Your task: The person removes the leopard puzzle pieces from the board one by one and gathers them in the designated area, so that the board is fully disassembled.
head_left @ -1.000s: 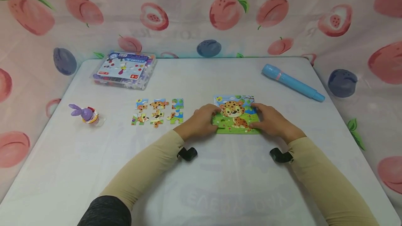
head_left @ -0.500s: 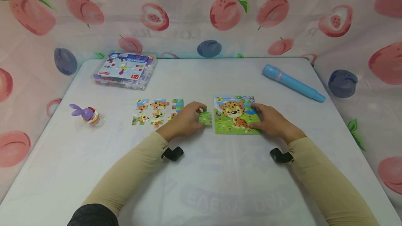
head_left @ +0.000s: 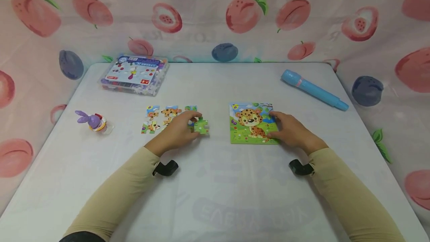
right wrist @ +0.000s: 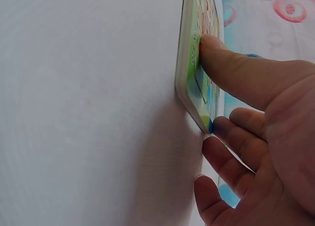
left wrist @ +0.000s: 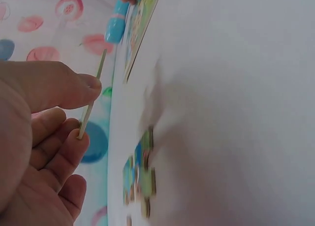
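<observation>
My left hand point(head_left: 178, 128) pinches a green jigsaw puzzle piece point(head_left: 202, 126) by its edges, between thumb and fingers. In the left wrist view that piece point(left wrist: 87, 113) appears edge-on, raised over the table. Loose puzzle pieces point(head_left: 152, 112) lie in two spaced rows beyond this hand, which hides some of them. To the right lies a square puzzle board point(head_left: 249, 126) with a spotted leopard cub on green grass. My right hand point(head_left: 293, 129) holds its right side, the thumb point(right wrist: 214, 46) on the face and fingertips at the edge.
A clear plastic case point(head_left: 132, 75) with a printed label stands at the back left of the white table point(head_left: 215, 193). Nearer at left is a purple rabbit figure point(head_left: 94, 121). A light blue tube-shaped object point(head_left: 314, 89) lies at the back right. Fruit-print cloth point(head_left: 198, 21) hangs behind.
My left hand has moved left from the puzzle board, bringing the green piece away with it toward the loose pieces. The right hand and the board have stayed in place.
</observation>
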Tool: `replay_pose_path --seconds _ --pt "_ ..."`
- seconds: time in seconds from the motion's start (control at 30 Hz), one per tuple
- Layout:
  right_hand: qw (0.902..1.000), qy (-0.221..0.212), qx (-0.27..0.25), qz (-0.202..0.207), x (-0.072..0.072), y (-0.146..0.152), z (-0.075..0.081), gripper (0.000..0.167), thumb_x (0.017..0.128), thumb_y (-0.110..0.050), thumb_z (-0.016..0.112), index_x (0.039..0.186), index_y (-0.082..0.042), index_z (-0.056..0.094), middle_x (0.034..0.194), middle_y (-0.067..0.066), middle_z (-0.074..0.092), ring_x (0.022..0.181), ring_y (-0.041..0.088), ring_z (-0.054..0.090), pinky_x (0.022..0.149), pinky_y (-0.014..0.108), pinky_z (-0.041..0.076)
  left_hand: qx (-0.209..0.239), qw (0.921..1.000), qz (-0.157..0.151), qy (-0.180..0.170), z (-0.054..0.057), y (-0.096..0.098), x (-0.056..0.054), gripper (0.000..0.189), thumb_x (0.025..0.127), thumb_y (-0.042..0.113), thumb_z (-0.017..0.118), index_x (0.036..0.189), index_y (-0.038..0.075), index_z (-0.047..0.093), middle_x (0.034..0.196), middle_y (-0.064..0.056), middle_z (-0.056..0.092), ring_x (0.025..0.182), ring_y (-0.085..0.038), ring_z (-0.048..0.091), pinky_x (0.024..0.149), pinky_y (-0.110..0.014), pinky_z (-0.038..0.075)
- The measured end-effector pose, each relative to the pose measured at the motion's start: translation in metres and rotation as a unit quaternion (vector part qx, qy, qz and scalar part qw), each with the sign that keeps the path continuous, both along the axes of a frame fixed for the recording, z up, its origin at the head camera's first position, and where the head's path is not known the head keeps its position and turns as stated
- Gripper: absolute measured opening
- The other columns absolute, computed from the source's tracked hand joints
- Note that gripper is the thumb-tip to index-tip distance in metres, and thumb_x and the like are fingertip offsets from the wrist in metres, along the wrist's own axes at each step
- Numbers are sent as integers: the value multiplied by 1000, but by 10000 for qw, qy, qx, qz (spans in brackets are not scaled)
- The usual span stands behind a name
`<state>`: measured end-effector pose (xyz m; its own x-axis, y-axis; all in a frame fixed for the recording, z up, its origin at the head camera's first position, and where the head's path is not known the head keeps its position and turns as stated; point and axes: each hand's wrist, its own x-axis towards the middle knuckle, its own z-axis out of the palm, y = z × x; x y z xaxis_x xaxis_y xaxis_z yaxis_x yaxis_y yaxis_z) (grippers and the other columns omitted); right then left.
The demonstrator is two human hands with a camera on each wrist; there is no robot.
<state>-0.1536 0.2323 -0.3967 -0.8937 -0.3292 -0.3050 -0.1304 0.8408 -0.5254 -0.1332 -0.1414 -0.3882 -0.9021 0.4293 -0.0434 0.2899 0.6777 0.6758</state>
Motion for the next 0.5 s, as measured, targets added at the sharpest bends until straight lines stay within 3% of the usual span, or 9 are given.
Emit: replay_pose_path --seconds 0.27,0.37,0.5 --pt "10000 12 3 11 0 1 -1 82 92 -29 74 152 6 30 153 33 30 142 50 24 113 61 22 -70 9993 307 181 5 -27 10 58 86 5 75 138 0 51 123 -16 60 117 -34 56 97 -49 45" --pt "10000 16 -18 25 0 1 -1 82 92 -29 74 152 6 30 153 34 30 142 50 24 113 61 22 18 9990 426 120 6 -34 14 60 85 4 75 140 1 51 136 -18 56 121 -34 55 94 -49 46" --pt "10000 26 -25 35 0 1 -1 82 92 -28 74 152 7 30 153 34 31 142 50 25 113 61 22 -13 9984 563 76 5 -44 20 61 85 4 75 141 0 51 140 -19 54 122 -35 55 94 -49 47"
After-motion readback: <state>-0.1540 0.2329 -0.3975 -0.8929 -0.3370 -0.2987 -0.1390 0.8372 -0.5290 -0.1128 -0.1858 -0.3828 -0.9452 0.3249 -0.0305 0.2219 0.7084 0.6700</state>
